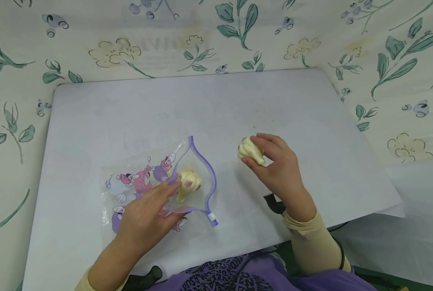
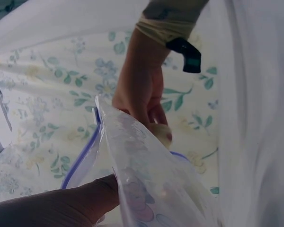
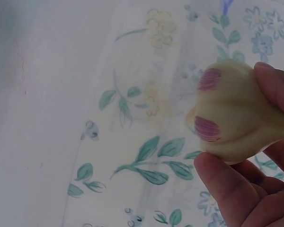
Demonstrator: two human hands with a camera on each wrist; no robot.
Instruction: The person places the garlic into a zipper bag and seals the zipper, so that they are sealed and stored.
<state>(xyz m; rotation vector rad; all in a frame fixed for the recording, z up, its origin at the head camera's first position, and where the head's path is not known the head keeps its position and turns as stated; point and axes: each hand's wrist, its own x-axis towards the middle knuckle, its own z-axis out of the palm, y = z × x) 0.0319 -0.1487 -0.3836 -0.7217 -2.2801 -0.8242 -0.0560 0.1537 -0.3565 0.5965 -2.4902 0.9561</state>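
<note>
Garlic pinched by right hand looms in right-wrist view; head view adds second bulb inside bag left hand holds.

White tabletop, a clear printed bag apparently on it.

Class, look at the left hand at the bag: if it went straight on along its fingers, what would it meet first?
Probably the garlic in the bag, just beyond the left hand in the head view; depth is unclear, so the fingertips may already touch it.
</note>
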